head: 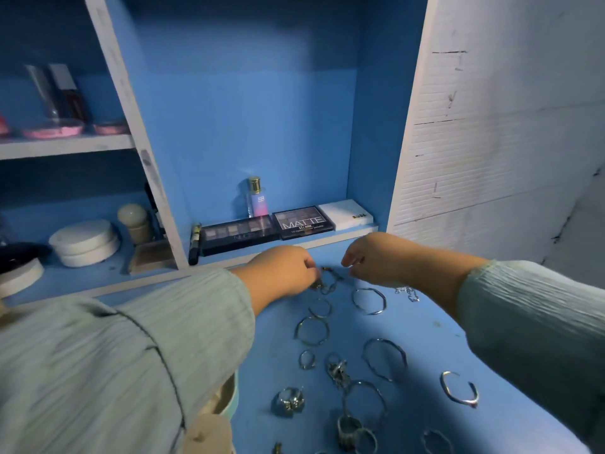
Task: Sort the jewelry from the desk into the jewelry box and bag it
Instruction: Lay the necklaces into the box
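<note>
Nearest, at lower left, my left sleeve point(108, 365) covers most of what may be the jewelry box point(229, 398); only a pale curved rim shows, so I cannot confirm it. Beyond, silver rings point(289, 401) and bangles point(386, 358) lie scattered on the blue counter point(425, 326), several touching or overlapping near the middle. Farther on, my left hand point(281, 273) pinches a small dark piece of jewelry point(322, 283) at the far end of the scatter. My right hand point(370, 257) hovers just beside it, fingers curled; whether they hold the piece's other end I cannot tell. A fine chain point(407, 293) lies just under my right wrist. Risks, as I judge them: the lifted piece may snag a neighbouring bangle and drag it; my sleeve, crossing the scatter, may sweep rings off the counter edge; the chain may tangle. Farthest, makeup palettes point(271, 227) and a perfume bottle point(257, 198) stand on the shelf, well apart.
</note>
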Action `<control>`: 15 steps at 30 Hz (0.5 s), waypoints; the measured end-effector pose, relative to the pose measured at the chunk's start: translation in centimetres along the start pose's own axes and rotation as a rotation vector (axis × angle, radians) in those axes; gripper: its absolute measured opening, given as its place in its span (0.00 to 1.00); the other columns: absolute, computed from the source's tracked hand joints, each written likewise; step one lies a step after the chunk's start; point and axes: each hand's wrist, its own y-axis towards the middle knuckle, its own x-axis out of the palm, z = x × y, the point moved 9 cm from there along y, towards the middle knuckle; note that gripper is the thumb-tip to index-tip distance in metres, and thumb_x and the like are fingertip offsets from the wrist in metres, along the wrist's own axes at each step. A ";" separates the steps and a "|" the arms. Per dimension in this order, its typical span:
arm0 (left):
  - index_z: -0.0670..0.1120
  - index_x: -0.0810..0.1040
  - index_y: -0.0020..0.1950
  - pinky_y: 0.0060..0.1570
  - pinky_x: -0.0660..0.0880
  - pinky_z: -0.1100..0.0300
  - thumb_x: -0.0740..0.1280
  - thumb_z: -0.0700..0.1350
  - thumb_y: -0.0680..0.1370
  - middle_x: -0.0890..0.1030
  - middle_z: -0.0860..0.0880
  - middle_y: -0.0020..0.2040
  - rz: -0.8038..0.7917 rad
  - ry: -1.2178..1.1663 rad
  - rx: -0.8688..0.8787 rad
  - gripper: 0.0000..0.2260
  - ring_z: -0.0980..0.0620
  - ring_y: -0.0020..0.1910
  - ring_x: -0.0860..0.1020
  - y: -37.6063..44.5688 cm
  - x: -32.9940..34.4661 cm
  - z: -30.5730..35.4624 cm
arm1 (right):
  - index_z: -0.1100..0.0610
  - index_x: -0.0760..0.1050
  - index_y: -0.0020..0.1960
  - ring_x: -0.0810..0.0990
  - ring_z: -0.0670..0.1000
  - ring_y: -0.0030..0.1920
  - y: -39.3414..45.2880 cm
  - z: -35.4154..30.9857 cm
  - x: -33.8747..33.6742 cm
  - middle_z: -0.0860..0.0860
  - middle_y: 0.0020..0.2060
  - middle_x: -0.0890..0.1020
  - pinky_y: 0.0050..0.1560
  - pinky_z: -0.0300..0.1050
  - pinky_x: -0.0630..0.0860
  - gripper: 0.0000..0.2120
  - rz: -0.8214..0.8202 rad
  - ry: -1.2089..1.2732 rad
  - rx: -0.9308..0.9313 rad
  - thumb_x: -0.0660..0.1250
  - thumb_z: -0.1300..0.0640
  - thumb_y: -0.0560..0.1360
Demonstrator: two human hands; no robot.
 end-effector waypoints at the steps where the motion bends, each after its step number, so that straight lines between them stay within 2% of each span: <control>1: 0.51 0.77 0.60 0.55 0.70 0.60 0.60 0.51 0.80 0.77 0.51 0.61 0.012 0.001 -0.021 0.12 0.49 0.59 0.74 0.4 0.1 -0.1 | 0.54 0.77 0.59 0.76 0.53 0.57 0.5 0.0 0.2 0.51 0.58 0.78 0.59 0.46 0.74 0.14 -0.002 -0.007 0.006 0.60 0.58 0.76; 4: 0.50 0.80 0.57 0.48 0.71 0.60 0.63 0.56 0.78 0.79 0.49 0.56 0.040 -0.004 -0.079 0.14 0.48 0.55 0.76 1.7 0.5 -0.5 | 0.56 0.78 0.58 0.77 0.54 0.56 2.0 -0.2 0.8 0.52 0.56 0.79 0.56 0.45 0.74 0.13 -0.018 -0.061 0.008 0.61 0.55 0.76; 7: 0.50 0.80 0.55 0.41 0.69 0.62 0.65 0.59 0.76 0.79 0.49 0.54 0.057 -0.013 -0.121 0.16 0.49 0.54 0.77 2.5 0.7 -0.4 | 0.57 0.79 0.57 0.77 0.54 0.53 3.0 -0.6 1.2 0.54 0.55 0.79 0.49 0.43 0.74 0.14 -0.064 -0.187 -0.004 0.60 0.53 0.77; 10: 0.53 0.80 0.53 0.43 0.70 0.62 0.66 0.56 0.76 0.79 0.51 0.55 0.064 -0.017 -0.150 0.10 0.49 0.54 0.77 3.1 0.7 -0.5 | 0.56 0.78 0.57 0.76 0.53 0.50 3.7 -0.8 1.5 0.53 0.54 0.79 0.42 0.41 0.69 0.14 -0.087 -0.264 -0.021 0.60 0.52 0.78; 12: 0.54 0.80 0.52 0.45 0.72 0.61 0.66 0.51 0.77 0.79 0.51 0.56 0.066 -0.022 -0.162 0.06 0.49 0.54 0.77 3.4 0.7 -0.8 | 0.55 0.78 0.57 0.75 0.53 0.49 3.9 -1.0 1.3 0.53 0.53 0.79 0.42 0.41 0.69 0.13 -0.076 -0.274 -0.034 0.61 0.53 0.77; 15: 0.54 0.79 0.49 0.46 0.73 0.60 0.66 0.47 0.77 0.80 0.51 0.55 0.049 -0.032 -0.159 0.04 0.49 0.54 0.78 3.5 1.0 -0.9 | 0.54 0.77 0.61 0.76 0.53 0.55 3.8 -1.3 1.0 0.52 0.56 0.79 0.49 0.41 0.72 0.14 -0.069 -0.304 -0.054 0.61 0.53 0.77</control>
